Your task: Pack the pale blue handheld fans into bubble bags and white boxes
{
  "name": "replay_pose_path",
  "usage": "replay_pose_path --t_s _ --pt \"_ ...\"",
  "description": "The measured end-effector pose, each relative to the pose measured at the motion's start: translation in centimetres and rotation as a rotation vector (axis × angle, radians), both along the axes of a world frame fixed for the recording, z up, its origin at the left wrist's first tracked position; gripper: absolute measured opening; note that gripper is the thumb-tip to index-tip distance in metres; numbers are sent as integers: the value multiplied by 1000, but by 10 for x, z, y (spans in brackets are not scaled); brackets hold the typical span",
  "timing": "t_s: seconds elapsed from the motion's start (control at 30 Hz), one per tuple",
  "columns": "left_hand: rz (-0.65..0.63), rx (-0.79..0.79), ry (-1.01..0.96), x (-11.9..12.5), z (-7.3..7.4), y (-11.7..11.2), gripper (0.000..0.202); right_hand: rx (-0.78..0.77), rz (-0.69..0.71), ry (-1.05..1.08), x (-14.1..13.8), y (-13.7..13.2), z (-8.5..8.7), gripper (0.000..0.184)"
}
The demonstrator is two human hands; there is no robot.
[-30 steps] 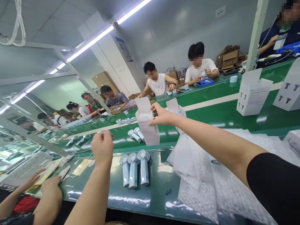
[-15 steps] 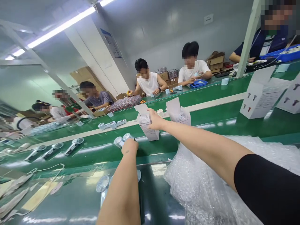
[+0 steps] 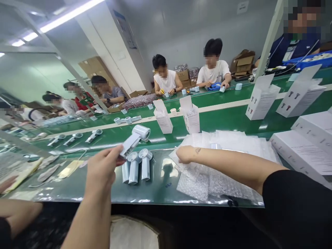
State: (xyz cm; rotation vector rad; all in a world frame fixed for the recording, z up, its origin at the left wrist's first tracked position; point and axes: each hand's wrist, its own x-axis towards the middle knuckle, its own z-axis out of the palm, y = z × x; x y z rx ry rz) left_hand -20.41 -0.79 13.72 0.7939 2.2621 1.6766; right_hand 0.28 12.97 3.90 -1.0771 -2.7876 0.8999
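Now the left hand (image 3: pixel 102 169) pinches one pale-blue handheld fan (image 3: pixel 133 139) by its handle, three more fans (image 3: pixel 134 169) lying just beside that hand on the green worktop (image 3: pixel 158 193). The right hand (image 3: pixel 185 154), its grip impossible to tell, rests on bubble wrap (image 3: pixel 220 180), with two open white boxes (image 3: pixel 190 116) beyond it.

A short black fabric sleeve (image 3: pixel 293 207) is worn on the right arm, and its edge is seen near the elbow. The right forearm (image 3: pixel 228 166) is left uncovered below it. A small dark tattoo (image 3: pixel 198 150), too small for its design to be made out, is marked on the right forearm just behind the right hand (image 3: pixel 184 154). The left forearm (image 3: pixel 86 218) and left hand (image 3: pixel 102 169) are likewise uncovered.
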Motion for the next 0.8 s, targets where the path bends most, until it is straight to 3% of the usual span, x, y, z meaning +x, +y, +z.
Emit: replay_pose_path --t_s 0.07,0.13,0.17,0.23,0.3,0.33,0.4,0.47,0.53,0.63,0.8 --pt "1 155 -266 28 -29 -23 30 -1 -14 36 19 2 12 22" --pt "-18 212 -434 63 -60 -38 29 -61 -53 147 39 -4 25 37" --pt "-64 225 -473 82 -76 -42 28 -180 -75 262 47 -11 29 46" --pt "-206 212 -464 120 -101 -44 26 -582 -129 596 58 -30 33 57" --pt "-422 143 -403 147 -118 -39 26 -972 -267 949 63 -49 29 50" --pt "-561 85 -331 153 -122 -34 27 -1069 -372 1074 65 -55 27 43" --pt "-803 -35 -124 146 -125 -18 33 -1122 -589 1225 72 -63 21 27" --pt "-919 -128 158 120 -126 5 31 -1188 -653 1258 86 -65 15 21" --pt "-965 -222 491 90 -131 28 23 -1305 -582 1221 103 -68 9 24" --pt "-1079 -385 908 61 -143 51 28 -1466 -462 1117 119 -80 -5 32" --pt "-1137 -378 994 54 -153 53 42 -1697 -201 911 110 -106 -26 45"
